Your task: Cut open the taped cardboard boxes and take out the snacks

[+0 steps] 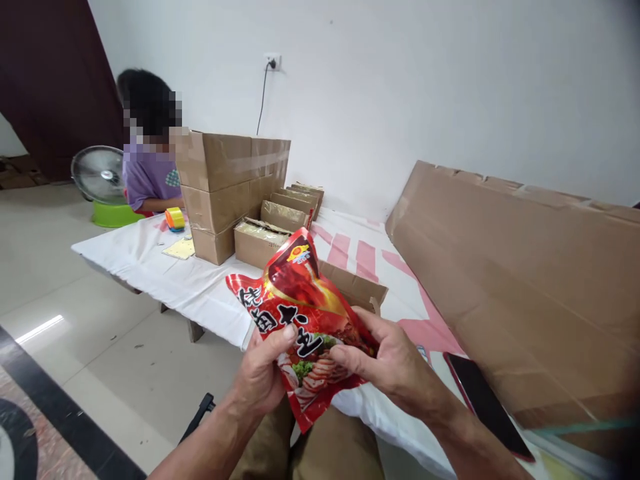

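Both my hands hold a red printed food pouch (295, 300) above my lap, at the near edge of a low table. My left hand (260, 377) grips its lower left side, thumb pressed on the front. My right hand (390, 360) pinches its lower right edge with thumb and fingers closed on it. The pouch tilts up and away from me, with black characters and a picture of sliced meat on it. Just behind the pouch an open cardboard box (357, 287) sits on the white cloth.
Taped cartons (220, 193) are stacked further along the table (150, 267), with open boxes of packets (260, 237) beside them. A large flat cardboard sheet (525, 280) leans at the right; a dark phone (485, 400) lies near it. A person in purple (150, 167) sits at the far end by a fan (97, 175) and a tape dispenser (175, 218).
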